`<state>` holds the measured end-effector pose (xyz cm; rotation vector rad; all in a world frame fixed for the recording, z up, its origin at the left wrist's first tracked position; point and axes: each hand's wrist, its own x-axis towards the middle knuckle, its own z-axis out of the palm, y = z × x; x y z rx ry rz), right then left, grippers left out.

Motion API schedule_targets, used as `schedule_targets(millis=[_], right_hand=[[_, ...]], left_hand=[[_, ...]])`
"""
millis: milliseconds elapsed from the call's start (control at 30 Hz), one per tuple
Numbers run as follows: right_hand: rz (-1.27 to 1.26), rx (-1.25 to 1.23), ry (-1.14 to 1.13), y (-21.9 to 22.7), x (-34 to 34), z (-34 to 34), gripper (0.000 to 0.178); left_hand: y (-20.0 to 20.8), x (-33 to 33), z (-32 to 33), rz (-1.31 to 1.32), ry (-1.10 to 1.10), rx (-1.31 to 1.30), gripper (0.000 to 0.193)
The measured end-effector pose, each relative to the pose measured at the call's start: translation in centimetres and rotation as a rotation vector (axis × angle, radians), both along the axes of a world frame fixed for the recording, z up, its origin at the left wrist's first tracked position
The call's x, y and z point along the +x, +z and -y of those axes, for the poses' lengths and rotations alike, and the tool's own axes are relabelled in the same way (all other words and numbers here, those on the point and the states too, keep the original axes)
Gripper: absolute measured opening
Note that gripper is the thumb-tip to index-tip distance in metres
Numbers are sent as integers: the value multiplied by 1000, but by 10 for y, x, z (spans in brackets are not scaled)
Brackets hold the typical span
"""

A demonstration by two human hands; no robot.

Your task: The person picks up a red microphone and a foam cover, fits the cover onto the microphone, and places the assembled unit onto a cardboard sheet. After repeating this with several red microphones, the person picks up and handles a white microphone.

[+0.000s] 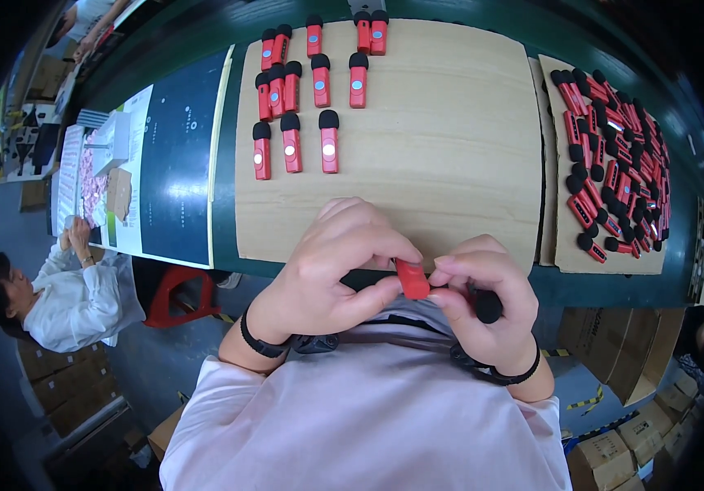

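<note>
Head view: we list one red piece [413,280], in front of the near edge of a broad cardboard sheet [442,139], pinched closed between thumb and fingers of one left hand [337,260]. One right hand [495,274] curls its grip around one black foam cap [488,306], thumb at the red piece. On that sheet, on the green worktop [225,180], we count thirteen black-capped red devices [330,147], rowed five, five, three; the right-hand heap [616,176] overlaps beyond our count.

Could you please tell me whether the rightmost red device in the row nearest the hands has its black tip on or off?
On: the black tip caps the far end of the red device.
</note>
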<state>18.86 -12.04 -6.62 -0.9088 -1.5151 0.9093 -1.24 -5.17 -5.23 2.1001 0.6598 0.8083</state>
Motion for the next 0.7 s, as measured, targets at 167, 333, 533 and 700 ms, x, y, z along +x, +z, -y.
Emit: schedule_targets(millis=[167,333,533,700], right_hand=[[-98,-116,-18,-9,3,6,26],[-105,-156,-49,-12,7,10,23],[-40,-128,-40,-11,11,8,20],[-45,-147,-56,-11,11,8,18]], left_hand=[[1,-2,-12,-131,197,279,27],[-1,0,-34,-346,414,573,25],[-11,2,-43,-515,447,671,23],[-3,-2,-38,-513,362,586,21]])
